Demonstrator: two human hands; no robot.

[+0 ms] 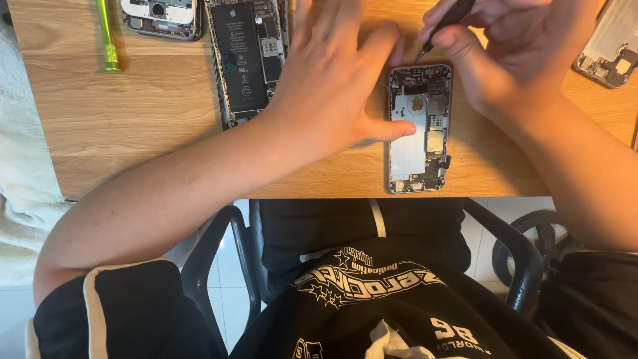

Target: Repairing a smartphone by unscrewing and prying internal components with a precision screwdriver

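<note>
Two bare hands meet over an opened phone shell (pixel 419 129) that lies flat near the front edge of the wooden table (pixel 133 119), its silver back plate and small circuit parts facing up. The left hand (pixel 332 80) lies spread and flat, fingers wide, with the thumb pressing on the shell's left side just above its middle; it holds nothing. The right hand (pixel 518 53) is curled around a thin dark tool (pixel 442 23), held like a pen, and the tool's tip points down at the shell's top edge; I cannot tell whether the tip touches it. To the left, partly under the left hand, lies another opened phone (pixel 246 60) with a large black battery showing. Beyond that, at the far edge, sits a third phone part with a camera hole (pixel 161 14), and a green stick-like tool (pixel 106 36) rests well apart on the left. One more silver phone piece (pixel 611 50) lies at the right edge.
</note>
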